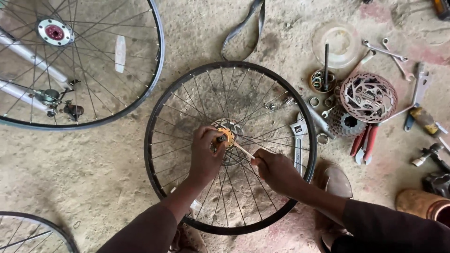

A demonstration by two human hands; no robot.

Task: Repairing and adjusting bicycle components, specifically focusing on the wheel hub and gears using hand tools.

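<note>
Rusted, a small round metal tin (322, 80) is seen on the dusty concrete floor (93, 164), right of the wheel; rings and small bearing parts are held in it, and a dark rod stands upright from it. Just above it lies a clear round plastic lid (338, 43); whether anything is in it cannot be told.

Flat on the floor at centre lies the black-rimmed spoked bicycle wheel (230, 147), tyreless, with thin steel spokes crossing to a yellowish greased hub (228, 134). The left hand (205, 154) is set on the hub, fingers closed around the dark axle end. The right hand (276, 171) is closed on a thin pale stick (243, 151), whose tip touches the hub.

Beside the rim an adjustable steel spanner (298, 140), a toothed cassette (346, 122), a perforated brake disc (368, 96) and red-handled pliers (365, 143) are noted.
</note>
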